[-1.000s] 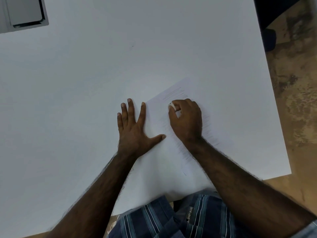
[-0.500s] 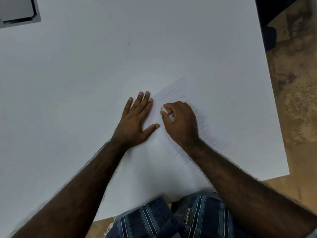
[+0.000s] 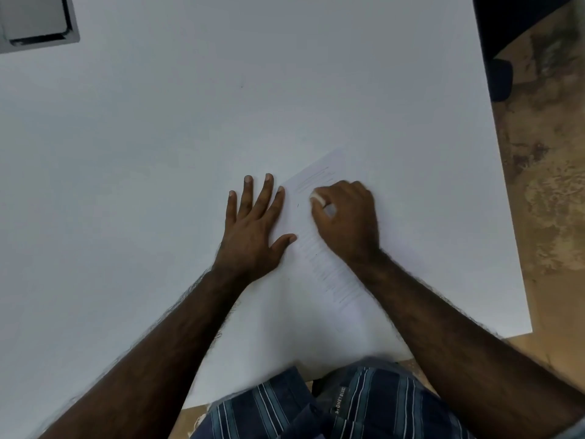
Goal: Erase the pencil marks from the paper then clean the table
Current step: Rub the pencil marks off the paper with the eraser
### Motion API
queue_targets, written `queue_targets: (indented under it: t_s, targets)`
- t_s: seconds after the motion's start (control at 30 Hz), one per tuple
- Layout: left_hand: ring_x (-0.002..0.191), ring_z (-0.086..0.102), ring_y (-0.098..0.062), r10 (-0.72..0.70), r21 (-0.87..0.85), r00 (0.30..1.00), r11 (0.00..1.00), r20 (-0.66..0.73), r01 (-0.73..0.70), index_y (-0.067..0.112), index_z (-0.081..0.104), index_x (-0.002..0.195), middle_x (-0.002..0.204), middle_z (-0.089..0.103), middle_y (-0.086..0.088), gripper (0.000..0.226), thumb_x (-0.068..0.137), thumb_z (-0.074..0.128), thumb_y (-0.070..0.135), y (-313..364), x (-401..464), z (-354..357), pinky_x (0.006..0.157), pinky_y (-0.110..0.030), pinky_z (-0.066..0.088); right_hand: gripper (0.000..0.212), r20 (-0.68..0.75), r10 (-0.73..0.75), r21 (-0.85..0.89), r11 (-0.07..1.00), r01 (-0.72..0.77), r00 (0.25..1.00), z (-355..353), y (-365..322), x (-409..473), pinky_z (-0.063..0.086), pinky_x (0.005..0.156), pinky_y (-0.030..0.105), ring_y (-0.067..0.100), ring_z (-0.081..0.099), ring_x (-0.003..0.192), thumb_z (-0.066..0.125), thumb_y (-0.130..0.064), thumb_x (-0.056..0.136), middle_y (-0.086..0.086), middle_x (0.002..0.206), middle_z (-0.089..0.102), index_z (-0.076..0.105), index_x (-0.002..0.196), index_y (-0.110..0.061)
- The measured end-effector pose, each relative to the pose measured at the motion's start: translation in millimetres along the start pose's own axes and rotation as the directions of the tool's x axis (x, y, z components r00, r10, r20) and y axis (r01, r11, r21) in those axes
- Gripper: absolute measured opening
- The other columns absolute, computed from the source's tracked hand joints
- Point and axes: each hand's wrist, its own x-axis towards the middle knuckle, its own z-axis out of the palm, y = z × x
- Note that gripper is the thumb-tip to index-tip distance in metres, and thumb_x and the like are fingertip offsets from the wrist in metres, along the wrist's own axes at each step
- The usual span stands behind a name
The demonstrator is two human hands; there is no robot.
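Head view, looking down on white table. Sheet of paper lying flat and angled on table, near table's front edge, corner pointing away. Faint pencil marks in rows across paper, more rows near paper's far corner.

Left hand flat, palm down, fingers spread and released, gripping nothing. Resting at paper's left edge: thumb and index tip over paper, other fingers on bare table left of paper.

Right hand clenched over paper's upper part, just right of left hand, not touching it. Pinching small white eraser between thumb and fingertips; only eraser's tip visible, pressed down toward paper near upper rows of marks. Contact with paper likely but hard to confirm, slightly blurred there.

Both forearms bare, crossing paper's near part toward wearer. Striped dark-blue shorts below paper, past table's front edge. Grey device at table's far-left corner, well apart from paper, cropped, type unclear. Brown mottled floor right of table.
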Motion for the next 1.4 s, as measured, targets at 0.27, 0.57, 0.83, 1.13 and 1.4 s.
queue_targets:
  t_s: [0.27, 0.57, 0.83, 1.13, 1.4]
  targets:
    - [0.153, -0.030, -0.032, -0.136, 0.016, 0.989, 0.991, 0.058, 0.135, 0.032, 0.000, 0.165, 0.170, -0.023, -0.004, 0.092, 0.089, 0.017, 0.081, 10, -1, -1, 0.124, -0.061, -0.010, 0.015, 0.120, -0.144, -0.015, 0.989, 0.147, 0.982, 3, -7, -6, 0.050, 0.078, 0.044, 0.026, 0.065, 0.087, 0.069, -0.026, 0.098, 0.004, 0.095, 0.075, 0.077, 0.103, -0.015]
    - [0.153, -0.029, -0.033, -0.126, -0.036, 0.992, 0.991, -0.014, 0.125, 0.035, 0.002, 0.164, 0.170, -0.024, -0.006, 0.088, 0.094, 0.036, 0.075, 8, -6, 5, 0.123, -0.063, -0.008, 0.013, 0.104, -0.159, -0.003, 0.987, 0.160, 0.982, 9, -20, -13, 0.050, 0.076, 0.044, 0.026, 0.064, 0.085, 0.068, -0.025, 0.097, 0.004, 0.092, 0.074, 0.076, 0.100, -0.015]
    - [0.154, -0.026, -0.034, -0.114, -0.019, 0.992, 0.993, -0.049, 0.113, 0.032, 0.000, 0.165, 0.170, -0.023, -0.009, 0.090, 0.094, 0.038, 0.072, 11, -9, 7, 0.122, -0.067, -0.002, 0.014, -0.096, 0.140, 0.035, 0.990, -0.137, 0.986, -2, -7, 6, 0.052, 0.077, 0.041, 0.020, 0.062, 0.080, 0.069, -0.029, 0.097, -0.001, 0.085, 0.070, 0.073, 0.093, -0.016]
    - [0.157, 0.020, -0.031, 0.042, 0.040, 0.954, 0.999, -0.297, -0.032, 0.004, 0.037, 0.157, 0.167, 0.028, -0.015, 0.084, 0.097, 0.059, 0.059, 12, -15, 18, 0.123, -0.062, 0.018, 0.017, -0.087, 0.155, 0.077, 0.986, -0.148, 0.984, 2, -7, 2, 0.058, 0.078, 0.047, 0.022, 0.067, 0.084, 0.069, -0.029, 0.098, 0.001, 0.091, 0.075, 0.076, 0.099, -0.013]
    - [0.154, 0.029, -0.030, 0.067, -0.019, 0.934, 0.997, -0.351, -0.078, 0.000, 0.045, 0.151, 0.162, 0.038, -0.015, 0.078, 0.096, 0.066, 0.051, 6, -19, 26, 0.122, -0.058, 0.026, 0.015, 0.035, -0.044, 0.030, 0.999, 0.043, 0.998, 5, -14, -6, 0.051, 0.077, 0.038, 0.023, 0.064, 0.084, 0.071, -0.026, 0.097, 0.003, 0.092, 0.074, 0.076, 0.101, -0.012]
